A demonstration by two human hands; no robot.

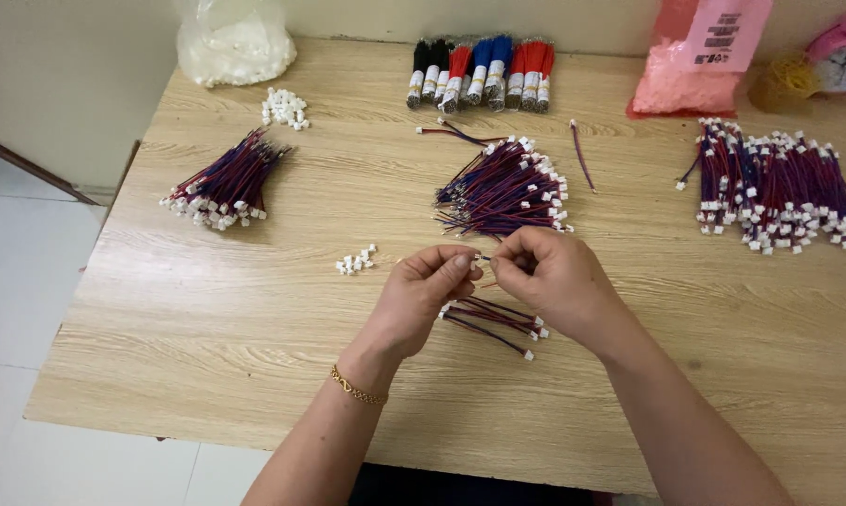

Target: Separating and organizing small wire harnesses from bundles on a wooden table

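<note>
your left hand (423, 290) and right hand (554, 276) pinch one thin wire (482, 258); wire piles (502, 192) and small white plugs (355, 260) lie close on the table (254, 328).

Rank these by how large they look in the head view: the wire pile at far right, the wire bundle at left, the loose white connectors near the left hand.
1. Wire pile at far right
2. Wire bundle at left
3. Loose white connectors

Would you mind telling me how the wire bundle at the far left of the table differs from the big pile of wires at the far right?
The left bundle is smaller and gathered into a fan, its white connectors toward the near end; the right pile is larger and spreads wide, with connectors scattered along it. The left bundle lies near the table's left edge, the right pile runs to the picture's right edge. Both hold red and blue wires with white connectors.
</note>
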